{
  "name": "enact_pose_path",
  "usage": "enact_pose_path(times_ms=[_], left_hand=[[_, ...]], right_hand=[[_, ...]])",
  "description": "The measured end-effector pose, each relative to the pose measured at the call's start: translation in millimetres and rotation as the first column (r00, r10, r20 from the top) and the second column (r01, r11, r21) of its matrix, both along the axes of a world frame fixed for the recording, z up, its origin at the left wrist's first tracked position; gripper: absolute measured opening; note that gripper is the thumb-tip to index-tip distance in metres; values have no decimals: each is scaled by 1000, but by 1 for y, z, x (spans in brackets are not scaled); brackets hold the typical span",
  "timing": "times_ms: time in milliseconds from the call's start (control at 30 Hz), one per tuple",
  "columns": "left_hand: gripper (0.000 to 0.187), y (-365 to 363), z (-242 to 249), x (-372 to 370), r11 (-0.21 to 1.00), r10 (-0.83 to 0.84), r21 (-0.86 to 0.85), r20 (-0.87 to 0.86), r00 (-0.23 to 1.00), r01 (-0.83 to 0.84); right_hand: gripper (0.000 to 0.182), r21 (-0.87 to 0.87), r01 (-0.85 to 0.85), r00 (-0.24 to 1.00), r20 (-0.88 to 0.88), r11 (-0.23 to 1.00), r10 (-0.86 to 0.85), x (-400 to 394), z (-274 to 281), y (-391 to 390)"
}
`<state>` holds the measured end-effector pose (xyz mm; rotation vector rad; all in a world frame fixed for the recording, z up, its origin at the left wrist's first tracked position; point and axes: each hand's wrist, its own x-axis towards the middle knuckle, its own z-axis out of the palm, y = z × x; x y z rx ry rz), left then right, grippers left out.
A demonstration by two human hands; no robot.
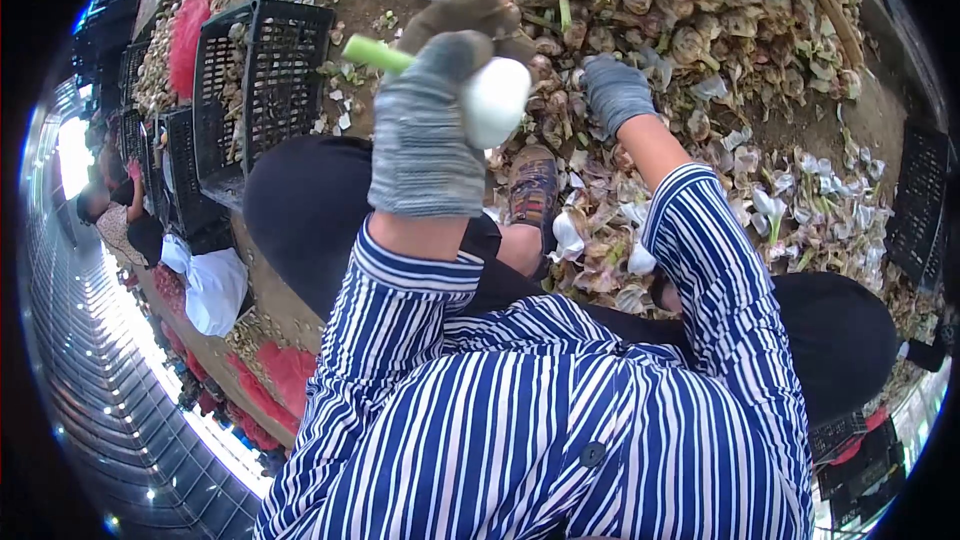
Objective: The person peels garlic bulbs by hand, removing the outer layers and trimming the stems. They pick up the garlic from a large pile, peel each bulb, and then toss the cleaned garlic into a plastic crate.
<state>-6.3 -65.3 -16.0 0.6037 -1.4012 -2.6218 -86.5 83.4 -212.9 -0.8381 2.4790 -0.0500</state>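
Note:
My left hand (430,125), in a grey knitted glove with dark, soiled fingers, is raised in front of me. It is closed around a garlic bulb (497,103), smooth and white, whose green stem (375,53) sticks out to the left. My right hand (617,95), also gloved, reaches down to the near edge of a heap of unpeeled garlic (690,15). Its back faces me and the fingertips are hidden among the bulbs, so I cannot make out whether it grips one. Loose garlic skins (610,230) lie below it around my shoe (532,185).
A black plastic crate (262,80) stands at the left, with a red net sack (188,40) beyond it. Another black crate (918,205) is at the far right. Another person (115,210) sits at the far left near a white sack (215,285). A wooden stick (838,20) lies on the heap.

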Motion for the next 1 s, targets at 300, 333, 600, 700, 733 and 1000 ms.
enact_pose_path(times_ms=[300,333,600,700,733,1000], left_hand=[[32,22,17,7,993,-119,-29,-10,993,119],[33,32,24,14,990,-137,19,2,991,137],[41,35,4,17,751,-140,660,115,983,30],[41,30,5,13,720,-41,680,241,970,-139],[41,31,6,11,719,-46,682,240,970,-135],[28,31,0,13,888,51,451,94,994,-88]], right_hand=[[33,-91,41,999,-17,995,-43,10,2,3],[35,-144,-35,998,-57,989,27,16,-17,1],[29,-230,258,957,194,938,-216,8,-58,-8],[28,19,96,981,169,995,-97,2,13,-15],[28,14,49,987,151,999,-51,2,12,-14],[32,33,23,1000,9,999,-24,24,27,1]])
